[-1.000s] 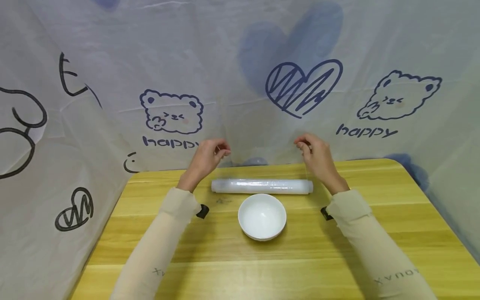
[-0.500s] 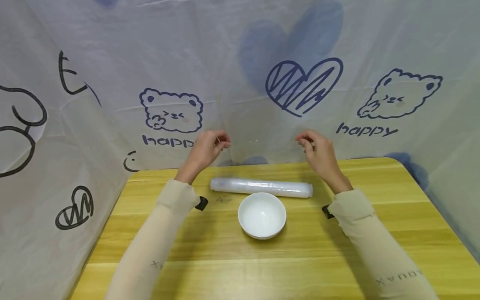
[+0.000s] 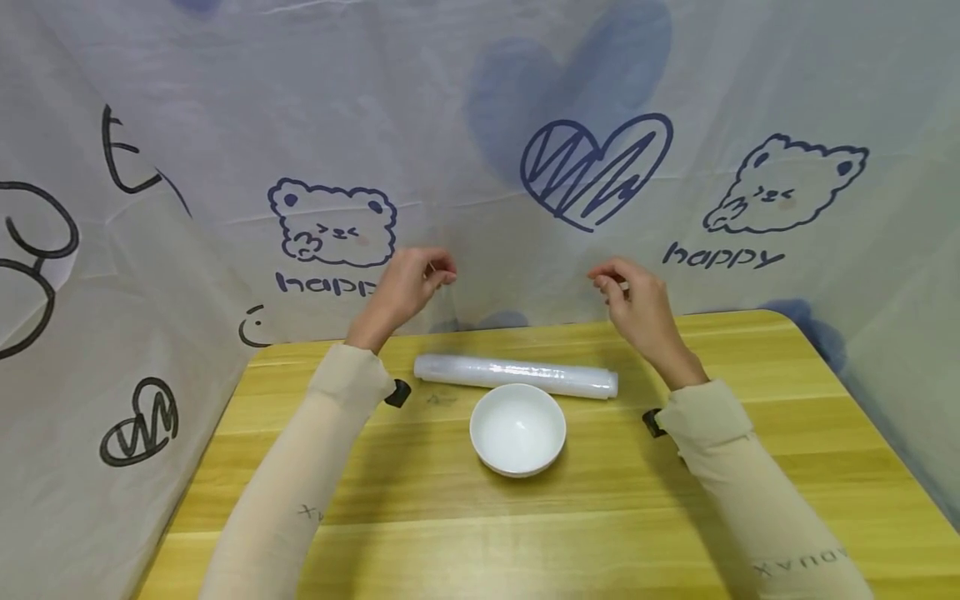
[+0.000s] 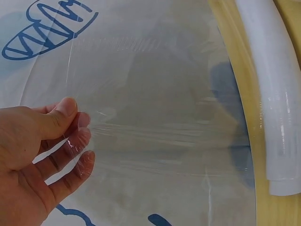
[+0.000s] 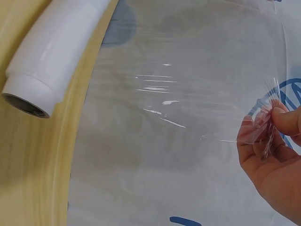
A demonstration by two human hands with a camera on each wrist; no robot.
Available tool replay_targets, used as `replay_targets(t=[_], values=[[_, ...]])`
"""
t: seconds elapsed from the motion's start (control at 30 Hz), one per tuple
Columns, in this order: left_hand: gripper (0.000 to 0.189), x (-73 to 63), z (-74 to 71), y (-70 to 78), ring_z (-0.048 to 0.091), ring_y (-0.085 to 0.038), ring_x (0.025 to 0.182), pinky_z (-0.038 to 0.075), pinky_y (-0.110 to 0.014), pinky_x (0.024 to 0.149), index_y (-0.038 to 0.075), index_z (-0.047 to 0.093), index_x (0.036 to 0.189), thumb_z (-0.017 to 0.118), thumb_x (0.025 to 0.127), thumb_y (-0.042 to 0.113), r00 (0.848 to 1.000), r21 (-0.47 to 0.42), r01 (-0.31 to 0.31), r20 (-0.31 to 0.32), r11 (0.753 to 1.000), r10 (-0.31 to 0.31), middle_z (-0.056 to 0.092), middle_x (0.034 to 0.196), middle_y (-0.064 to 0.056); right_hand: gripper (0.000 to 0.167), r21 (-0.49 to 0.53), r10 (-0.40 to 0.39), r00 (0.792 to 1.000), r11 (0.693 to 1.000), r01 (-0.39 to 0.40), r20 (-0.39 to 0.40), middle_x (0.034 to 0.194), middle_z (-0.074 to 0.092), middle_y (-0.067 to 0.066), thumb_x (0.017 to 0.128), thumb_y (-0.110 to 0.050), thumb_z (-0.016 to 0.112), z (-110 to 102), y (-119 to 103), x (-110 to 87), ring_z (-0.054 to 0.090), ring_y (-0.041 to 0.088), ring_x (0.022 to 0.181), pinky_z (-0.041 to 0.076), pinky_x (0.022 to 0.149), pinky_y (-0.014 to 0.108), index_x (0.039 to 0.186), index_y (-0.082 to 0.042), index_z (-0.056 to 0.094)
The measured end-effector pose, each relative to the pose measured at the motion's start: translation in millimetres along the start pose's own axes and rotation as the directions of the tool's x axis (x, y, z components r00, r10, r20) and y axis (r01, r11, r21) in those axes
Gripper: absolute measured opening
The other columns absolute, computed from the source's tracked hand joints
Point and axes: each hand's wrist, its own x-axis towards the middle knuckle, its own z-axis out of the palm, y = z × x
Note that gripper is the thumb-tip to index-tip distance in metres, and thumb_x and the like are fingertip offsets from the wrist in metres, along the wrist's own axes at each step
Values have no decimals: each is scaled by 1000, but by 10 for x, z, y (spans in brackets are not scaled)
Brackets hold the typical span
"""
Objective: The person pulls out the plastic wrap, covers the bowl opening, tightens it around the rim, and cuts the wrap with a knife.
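Note:
A roll of cling film (image 3: 517, 375) lies across the table behind a white bowl (image 3: 517, 431). From the roll a clear sheet of film (image 4: 155, 127) stretches up and away, its creases catching light in both wrist views. My left hand (image 3: 408, 283) pinches one corner of the sheet between thumb and forefinger, the other fingers lying behind the film. Its opposite corner is bunched between the thumb and fingers of my right hand (image 5: 275, 146). Both hands are raised above the table's far edge, apart from each other. In the head view the sheet is almost invisible.
The wooden table (image 3: 465, 542) ends at the far side against a pale cloth wall (image 3: 480, 192) with printed hearts and bears. Another cloth side (image 3: 60, 400) rises at the left. The bowl stands between my forearms, just in front of the roll.
Both hands have risen a little, the left more than the right, still pinching the film. The roll has turned slightly, its right end now nearer me. The bowl stays put.

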Motion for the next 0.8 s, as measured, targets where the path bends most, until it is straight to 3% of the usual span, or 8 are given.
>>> replay_targets(t=[0.6, 0.8], values=[[9, -58, -105, 37, 66, -21, 75, 54, -34, 66, 4, 73, 94, 67, 99, 7, 999, -19, -8, -33, 1000, 8, 72, 89, -9, 17, 3, -53, 998, 999, 53, -23, 101, 72, 15, 105, -2, 56, -31, -89, 84, 64, 26, 87, 47, 67, 17, 107, 2, 72], [9, -87, -133, 89, 68, -27, 75, 55, -34, 64, 2, 72, 94, 67, 99, 6, 999, -44, -20, -33, 999, 18, 72, 89, -11, 17, -13, -51, 998, 999, 51, -40, 101, 72, 15, 105, -2, 55, -58, -108, 136, 64, 26, 85, 46, 67, 18, 108, 1, 72]])
